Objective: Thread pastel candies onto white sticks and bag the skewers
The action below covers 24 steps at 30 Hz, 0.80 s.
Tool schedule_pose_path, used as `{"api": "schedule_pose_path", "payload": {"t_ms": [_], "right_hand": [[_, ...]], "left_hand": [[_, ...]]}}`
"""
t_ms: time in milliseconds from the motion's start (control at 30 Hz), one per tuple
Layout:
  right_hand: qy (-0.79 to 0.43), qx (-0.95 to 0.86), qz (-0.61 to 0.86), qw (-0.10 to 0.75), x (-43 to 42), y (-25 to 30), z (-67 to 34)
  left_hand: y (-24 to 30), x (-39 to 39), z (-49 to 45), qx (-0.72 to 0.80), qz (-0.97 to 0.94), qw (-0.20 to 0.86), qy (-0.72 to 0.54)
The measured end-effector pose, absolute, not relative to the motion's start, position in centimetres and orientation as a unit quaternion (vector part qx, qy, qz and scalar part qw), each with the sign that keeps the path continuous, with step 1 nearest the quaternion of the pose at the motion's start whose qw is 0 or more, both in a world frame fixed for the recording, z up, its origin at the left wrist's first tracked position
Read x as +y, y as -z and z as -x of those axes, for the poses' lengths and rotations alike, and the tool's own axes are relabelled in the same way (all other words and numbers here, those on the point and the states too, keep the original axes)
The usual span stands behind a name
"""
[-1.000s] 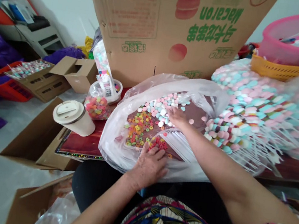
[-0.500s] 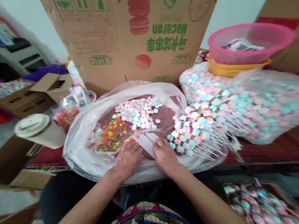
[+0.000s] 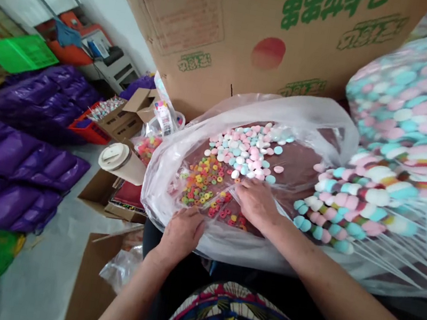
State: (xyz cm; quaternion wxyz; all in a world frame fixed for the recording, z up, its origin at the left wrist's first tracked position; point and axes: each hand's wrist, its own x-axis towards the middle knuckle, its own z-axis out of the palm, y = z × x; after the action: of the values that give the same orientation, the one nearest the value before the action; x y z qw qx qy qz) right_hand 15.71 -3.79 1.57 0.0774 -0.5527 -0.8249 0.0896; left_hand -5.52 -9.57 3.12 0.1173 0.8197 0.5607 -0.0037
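Note:
My left hand point(image 3: 185, 229) rests at the near rim of a clear plastic sheet point(image 3: 219, 247), fingers curled and together; anything in its grasp is hidden. Over the middle of the sheet is my right hand point(image 3: 258, 202), its bent fingers down beside red and yellow ring candies point(image 3: 224, 207). What those fingers hold, if anything, does not show. Beyond them lie loose pink, blue and white candy discs point(image 3: 247, 149). More rings, yellow, orange and green point(image 3: 202, 180), lie left of my right hand. A few white sticks point(image 3: 281, 208) show partly behind my right wrist.
Skewered candies point(image 3: 360, 205) on white sticks are piled at the right, before a large bag of candy discs point(image 3: 419, 90). A big cardboard box point(image 3: 231, 49) stands behind. A lidded cup point(image 3: 122, 162) is at the left, with purple packs point(image 3: 4, 175) on the floor beyond.
The view has turned left and closer. My left hand has drawn back from the rings to the near rim. My right hand has moved left from the white sticks, to the rings.

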Motion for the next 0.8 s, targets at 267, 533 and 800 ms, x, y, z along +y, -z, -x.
{"api": "schedule_pose_path", "payload": {"t_ms": [267, 533, 800], "right_hand": [[-0.150, -0.867, 0.467, 0.086, -5.6, -2.3, -13.3], [-0.105, -0.871, 0.473, 0.088, -7.8, -0.7, -11.8], [-0.132, -0.848, 0.492, 0.145, -8.6, -1.6, -16.2]], "left_hand": [[-3.2, -8.5, 4.3, 0.570, -0.802, 0.179, -0.004], [-1.1, -7.5, 3.1, 0.610, -0.751, 0.239, -0.075], [-1.1, -5.9, 0.8, 0.555, -0.803, 0.206, -0.075]]}}
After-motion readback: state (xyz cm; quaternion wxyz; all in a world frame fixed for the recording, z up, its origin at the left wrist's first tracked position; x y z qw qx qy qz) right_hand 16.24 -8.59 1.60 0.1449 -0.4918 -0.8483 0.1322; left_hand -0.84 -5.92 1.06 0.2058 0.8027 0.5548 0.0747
